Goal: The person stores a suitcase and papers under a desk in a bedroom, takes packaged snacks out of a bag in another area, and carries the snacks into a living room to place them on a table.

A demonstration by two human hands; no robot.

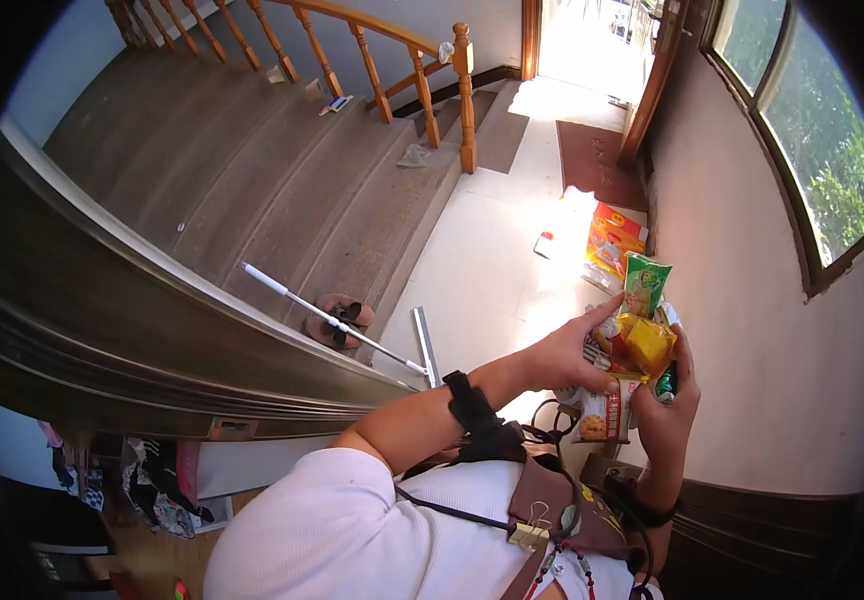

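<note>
Packets (647, 345) partly behind fingers (600, 317)

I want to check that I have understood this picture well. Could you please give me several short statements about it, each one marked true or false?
1. The left hand and the right hand both hold snack packets. True.
2. The yellow packet lies on the doormat. False: it is between the two hands.
3. The squeegee has a white pole. True.
4. The shoes stand on the floor tiles. False: they are on the stairs.
5. The stair railing is wooden. True.
</note>
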